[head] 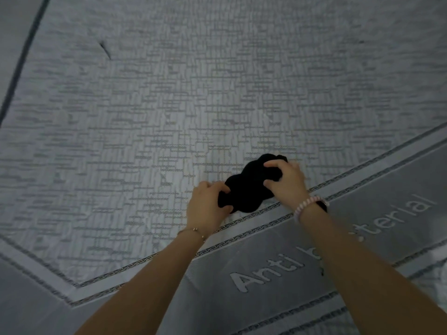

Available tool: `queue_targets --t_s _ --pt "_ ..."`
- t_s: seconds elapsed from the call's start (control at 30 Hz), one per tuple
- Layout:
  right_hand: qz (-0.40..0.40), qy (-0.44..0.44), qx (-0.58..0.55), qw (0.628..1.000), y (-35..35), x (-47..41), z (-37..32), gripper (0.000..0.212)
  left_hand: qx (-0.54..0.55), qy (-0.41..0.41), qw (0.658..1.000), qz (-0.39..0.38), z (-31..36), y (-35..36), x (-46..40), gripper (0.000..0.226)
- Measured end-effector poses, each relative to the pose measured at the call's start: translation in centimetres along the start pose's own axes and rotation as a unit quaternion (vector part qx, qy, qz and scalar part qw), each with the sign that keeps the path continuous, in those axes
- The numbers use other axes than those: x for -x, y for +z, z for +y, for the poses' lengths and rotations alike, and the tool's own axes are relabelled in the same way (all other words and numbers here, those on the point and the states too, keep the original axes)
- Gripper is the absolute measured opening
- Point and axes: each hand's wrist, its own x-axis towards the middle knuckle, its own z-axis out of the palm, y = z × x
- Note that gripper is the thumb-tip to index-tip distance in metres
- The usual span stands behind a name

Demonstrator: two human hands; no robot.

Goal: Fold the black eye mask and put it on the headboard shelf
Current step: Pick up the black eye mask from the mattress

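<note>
The black eye mask (246, 187) lies on the grey mattress top, close to its near edge, right of centre. It runs diagonally from lower left to upper right. My left hand (208, 206) pinches its lower-left end between thumb and fingers. My right hand (285, 180) grips its upper-right end, fingers curled over the bunched fabric. Both wrists wear bracelets. The headboard shelf is not in view.
The patterned grey mattress (169, 105) fills the frame. Its side panel (350, 238) with raised lettering runs along the lower right, below a dark braided border. A small dark mark (105, 50) sits at the upper left of the mattress.
</note>
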Motion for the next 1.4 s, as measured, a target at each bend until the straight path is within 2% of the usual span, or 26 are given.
queue_targets --t_s 0.17,0.33,0.6,0.8,0.97,1.1,1.3,1.4 --pt "-0.004 -0.006 -0.039 0.999 -0.4 0.7 -0.5 0.045 0.092 0.005 0.996 -0.007 0.2 -0.4 0.2 0.038" --pt "0.026 -0.048 -0.104 0.993 -3.6 3.6 -3.9 0.047 0.223 0.013 0.973 0.05 2.1 -5.6 1.7 0.037" --pt "0.097 -0.15 -0.258 0.95 -17.1 12.5 -18.0 0.047 0.342 0.106 0.924 0.135 13.5 -25.9 6.8 0.038" --pt "0.152 -0.228 -0.315 0.909 -26.5 21.3 -29.6 0.049 0.407 0.167 0.879 0.182 21.5 -39.4 14.0 0.037" --pt "0.171 -0.286 -0.33 0.883 -31.5 26.0 -37.4 0.042 0.417 0.235 0.849 0.222 26.4 -47.0 18.5 0.041" --pt "0.172 -0.311 -0.354 0.865 -33.4 28.4 -41.1 0.037 0.372 0.281 0.856 0.222 28.6 -50.9 20.9 0.045" --pt "0.153 -0.332 -0.384 0.848 -32.9 30.5 -42.6 0.025 0.356 0.316 0.858 0.196 29.2 -52.5 24.1 0.056" --pt "0.139 -0.324 -0.408 0.842 -32.4 31.4 -43.0 0.023 0.378 0.323 0.851 0.17 29.7 -52.2 25.1 0.069"
